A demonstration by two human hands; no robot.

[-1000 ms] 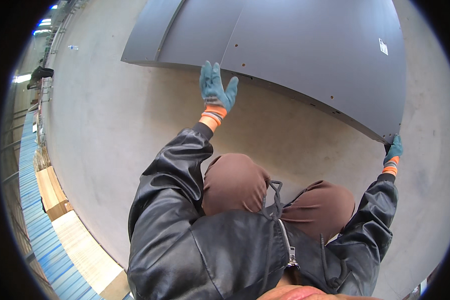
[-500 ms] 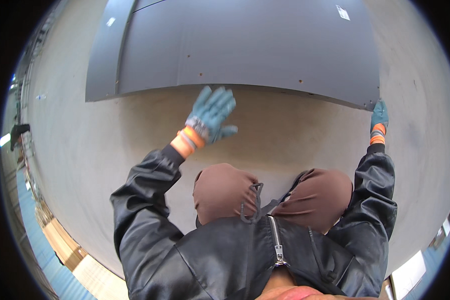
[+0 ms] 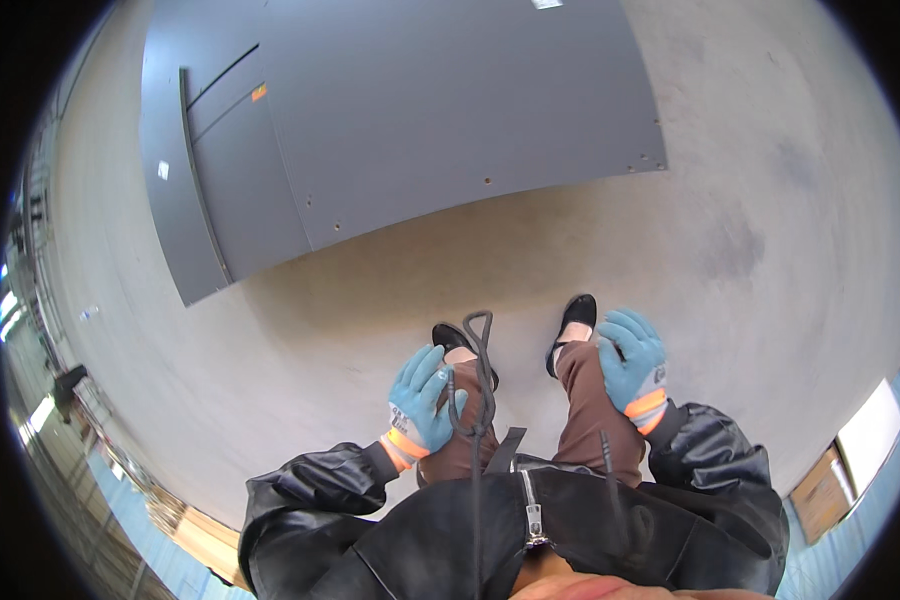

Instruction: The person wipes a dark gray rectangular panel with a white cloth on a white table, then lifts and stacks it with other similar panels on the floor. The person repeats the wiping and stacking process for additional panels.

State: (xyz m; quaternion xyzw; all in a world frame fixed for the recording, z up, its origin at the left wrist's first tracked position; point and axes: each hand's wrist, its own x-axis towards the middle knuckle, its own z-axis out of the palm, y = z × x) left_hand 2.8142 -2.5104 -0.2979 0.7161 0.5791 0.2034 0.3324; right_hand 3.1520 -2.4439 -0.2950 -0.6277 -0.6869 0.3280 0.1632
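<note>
Above my hands lies a large dark grey furniture panel with small holes along its near edge. A narrower grey strip runs along its left end, beside a dark slot. My left hand, in a blue-coated work glove with an orange cuff, is by my left thigh, fingers stretched and holding nothing. On the other side my right hand, gloved alike, rests at my right leg with its fingers extended and nothing in them. Both hands are apart from the panel.
Grey floor surrounds the panel. A black jacket cord dangles in front of my left leg. Flat brown boards lie at the lower left, and a brown box beside a white sheet at the lower right.
Both hands have come away from the panel's near edge and back to my legs. I have risen from a crouch to standing, and the panel now appears tilted and farther left.
</note>
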